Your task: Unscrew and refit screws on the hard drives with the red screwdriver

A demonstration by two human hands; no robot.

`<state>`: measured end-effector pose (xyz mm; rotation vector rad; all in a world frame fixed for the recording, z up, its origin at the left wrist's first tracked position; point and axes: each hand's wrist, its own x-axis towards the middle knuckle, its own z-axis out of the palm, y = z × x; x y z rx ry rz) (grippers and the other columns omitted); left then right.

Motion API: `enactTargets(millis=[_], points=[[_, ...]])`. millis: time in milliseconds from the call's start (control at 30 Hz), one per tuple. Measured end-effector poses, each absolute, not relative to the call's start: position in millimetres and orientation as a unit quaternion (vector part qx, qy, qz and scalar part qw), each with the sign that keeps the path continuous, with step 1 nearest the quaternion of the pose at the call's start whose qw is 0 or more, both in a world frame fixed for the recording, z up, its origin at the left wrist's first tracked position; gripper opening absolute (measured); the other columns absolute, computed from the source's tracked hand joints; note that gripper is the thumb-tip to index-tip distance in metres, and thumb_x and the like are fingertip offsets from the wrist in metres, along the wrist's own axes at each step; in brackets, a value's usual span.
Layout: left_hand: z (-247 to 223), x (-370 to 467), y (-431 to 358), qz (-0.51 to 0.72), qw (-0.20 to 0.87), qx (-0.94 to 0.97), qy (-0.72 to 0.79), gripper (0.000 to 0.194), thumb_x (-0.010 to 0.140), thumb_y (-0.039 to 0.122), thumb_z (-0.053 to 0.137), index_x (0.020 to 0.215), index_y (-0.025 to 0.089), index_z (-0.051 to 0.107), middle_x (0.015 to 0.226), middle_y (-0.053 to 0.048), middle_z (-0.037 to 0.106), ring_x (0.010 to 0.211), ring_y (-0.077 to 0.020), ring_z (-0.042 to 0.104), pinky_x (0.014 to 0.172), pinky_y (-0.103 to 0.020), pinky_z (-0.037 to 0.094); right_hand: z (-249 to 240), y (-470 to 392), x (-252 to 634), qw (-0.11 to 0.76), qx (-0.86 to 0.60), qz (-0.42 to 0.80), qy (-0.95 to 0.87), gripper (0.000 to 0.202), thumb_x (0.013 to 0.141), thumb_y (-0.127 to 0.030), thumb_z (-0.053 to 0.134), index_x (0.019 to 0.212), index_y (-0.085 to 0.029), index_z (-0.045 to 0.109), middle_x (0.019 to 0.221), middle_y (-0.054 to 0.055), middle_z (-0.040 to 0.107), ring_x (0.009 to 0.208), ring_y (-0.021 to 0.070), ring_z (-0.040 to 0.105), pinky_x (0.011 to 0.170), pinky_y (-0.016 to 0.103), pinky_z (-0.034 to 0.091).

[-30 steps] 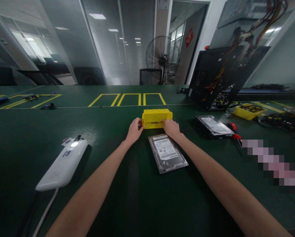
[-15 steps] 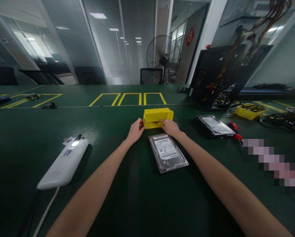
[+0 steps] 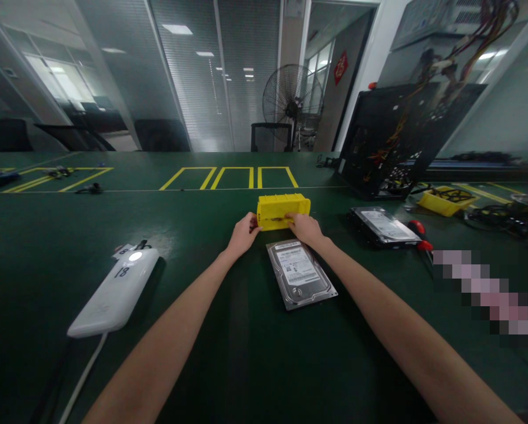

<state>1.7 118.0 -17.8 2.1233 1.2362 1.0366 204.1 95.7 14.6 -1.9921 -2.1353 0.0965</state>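
Note:
A small yellow plastic bin (image 3: 283,203) is tipped on the table with its open side toward me. My left hand (image 3: 245,231) grips the left end of the bin, thumb and fingers closed at its edge. Inside the bin, low down, lie small dark bits (image 3: 274,219) too small to name. My right hand (image 3: 306,227) reaches in at the right, fingers bent together among them; what they pinch, if anything, is hidden. Just below that hand a silver hard drive (image 3: 299,275) lies flat, label up.
A second hard drive (image 3: 384,226) lies to the right, beside a red-and-black handled tool (image 3: 425,244). Behind it stands a black computer case (image 3: 391,135) with loose cables. Another yellow bin (image 3: 444,201) is at far right. A white power bank (image 3: 116,294) with a cable lies left.

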Motion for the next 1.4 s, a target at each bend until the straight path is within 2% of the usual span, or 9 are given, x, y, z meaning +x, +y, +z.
enactTargets(millis=[567,700,900,1400], points=[[-13.7,2.8,114.5,0.369,0.226,0.775,0.461,0.015,0.079,0.014,0.056,0.09,0.018,0.048,0.098,-0.007,0.062,0.087,-0.018,0.061,0.071,-0.032,0.052,13.7,93.1,204.4,0.114,-0.707,0.043,-0.696,0.035,0.089,-0.03,0.039,0.119,-0.019,0.053,0.107,0.013,0.061,0.097,0.0276,0.059,0.079,0.037,0.046],[-15.8,3.4,117.1,0.364,0.201,0.778,0.472,0.016,0.077,0.012,0.058,0.088,0.017,0.047,0.095,-0.007,0.062,0.083,-0.0168,0.06,0.07,-0.03,0.051,10.9,94.8,204.1,0.116,-0.712,0.036,-0.692,0.035,0.088,-0.028,0.041,0.12,-0.022,0.052,0.105,0.013,0.062,0.097,0.0289,0.06,0.079,0.038,0.046],[-12.7,3.5,114.3,0.361,0.221,0.777,0.467,0.016,0.079,0.013,0.057,0.09,0.018,0.047,0.099,-0.007,0.061,0.087,-0.0166,0.06,0.072,-0.029,0.052,9.2,94.5,205.4,0.127,-0.707,0.037,-0.694,0.035,0.088,-0.028,0.04,0.121,-0.025,0.053,0.106,0.011,0.062,0.097,0.0287,0.06,0.079,0.038,0.047],[-11.8,2.2,113.3,0.362,0.237,0.771,0.467,0.014,0.08,0.013,0.055,0.091,0.018,0.048,0.099,-0.007,0.061,0.087,-0.0166,0.06,0.073,-0.029,0.053,10.9,94.0,204.0,0.174,-0.73,0.051,-0.659,0.022,0.086,-0.032,0.048,0.101,-0.02,0.061,0.104,0.009,0.063,0.093,0.024,0.06,0.074,0.032,0.048]])
